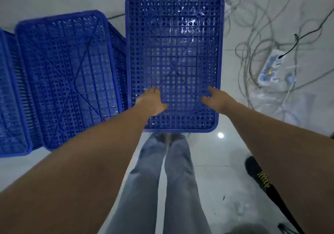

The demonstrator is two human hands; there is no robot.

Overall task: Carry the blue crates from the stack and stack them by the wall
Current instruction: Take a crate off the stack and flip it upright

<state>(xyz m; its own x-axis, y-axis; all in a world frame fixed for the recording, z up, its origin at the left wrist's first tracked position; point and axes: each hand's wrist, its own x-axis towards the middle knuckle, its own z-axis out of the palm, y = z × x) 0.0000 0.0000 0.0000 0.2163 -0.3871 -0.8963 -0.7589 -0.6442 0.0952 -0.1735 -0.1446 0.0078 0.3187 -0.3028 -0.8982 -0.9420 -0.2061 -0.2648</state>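
Note:
A blue perforated crate (174,34) sits in front of me, seen from above, its long side running away from me toward the white wall. My left hand (151,100) and my right hand (216,99) both reach over its near end with fingers spread and relaxed, gripping nothing. Whether they touch the mesh I cannot tell. To the left stands a second blue crate stack (68,74), tilted slightly, and a third blue crate (10,98) is cut off by the left edge.
A tangle of grey and white cables (253,25) and a white power strip (273,67) lie on the tiled floor to the right. A black strap with yellow lettering (263,181) hangs at lower right. My legs in grey trousers (162,179) stand below the crate.

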